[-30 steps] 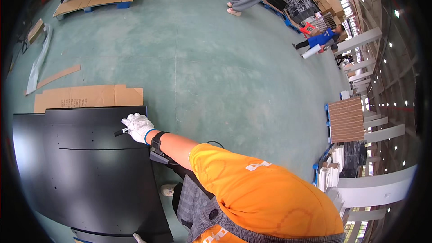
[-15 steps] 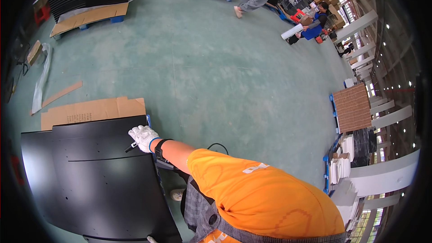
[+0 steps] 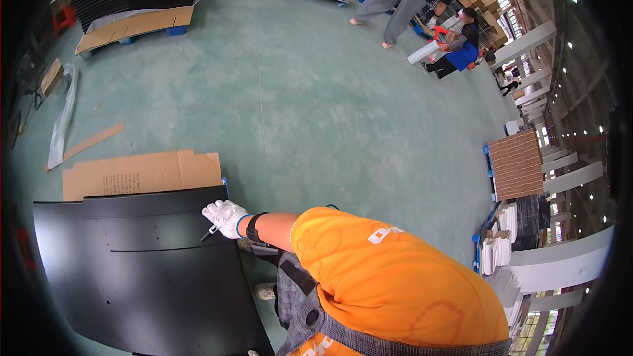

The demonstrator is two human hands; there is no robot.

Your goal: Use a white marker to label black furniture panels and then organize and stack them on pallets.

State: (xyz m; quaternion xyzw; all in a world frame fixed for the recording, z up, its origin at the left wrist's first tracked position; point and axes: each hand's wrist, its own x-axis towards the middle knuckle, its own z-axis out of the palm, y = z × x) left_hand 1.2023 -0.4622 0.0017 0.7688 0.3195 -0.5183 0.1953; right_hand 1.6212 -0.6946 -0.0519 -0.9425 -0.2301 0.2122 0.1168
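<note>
black panel (image 3: pixel 168 290) beneath, a marker (image 3: pixel 207 235) pokes from the gloved right fingers (image 3: pixel 213 211).

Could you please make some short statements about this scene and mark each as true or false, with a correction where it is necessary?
1. The right hand, in a white glove, holds a pen-like tool. True.
2. Brown cardboard shows along the upper edge of the large panel in the picture. True.
3. The panel is white. False: it is black.
4. The left hand shows in full. False: only a small bit shows at the lower edge.
5. The person in blue has a red roll. False: the roll is white.
</note>
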